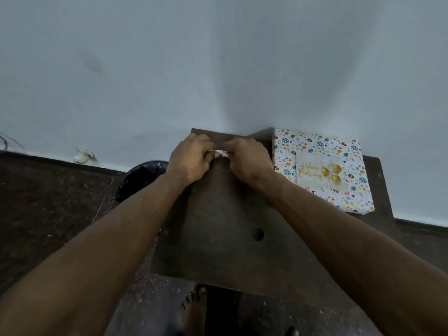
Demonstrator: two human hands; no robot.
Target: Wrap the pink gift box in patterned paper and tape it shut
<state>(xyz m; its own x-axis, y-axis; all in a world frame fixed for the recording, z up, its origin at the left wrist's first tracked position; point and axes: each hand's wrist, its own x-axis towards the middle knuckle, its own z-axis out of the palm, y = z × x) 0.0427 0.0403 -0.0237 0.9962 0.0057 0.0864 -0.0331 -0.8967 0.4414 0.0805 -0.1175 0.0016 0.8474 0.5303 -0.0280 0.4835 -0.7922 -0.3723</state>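
Note:
A box wrapped in white patterned paper (339, 151), with a "Happy Birthday" card stuck on top, lies at the back right of the dark table (218, 238). No pink of the box shows. My left hand (190, 158) and my right hand (249, 160) meet at the table's far edge, just left of the wrapped box. Together they pinch a small crumpled whitish scrap (221, 152), mostly hidden by the fingers; I cannot tell whether it is tape or paper.
A pale wall rises right behind the table. A dark bin (141, 178) stands on the floor to the left. A small white object (82, 156) lies by the wall at far left. The table has a round hole (257, 234). Bare feet (194, 309) show below.

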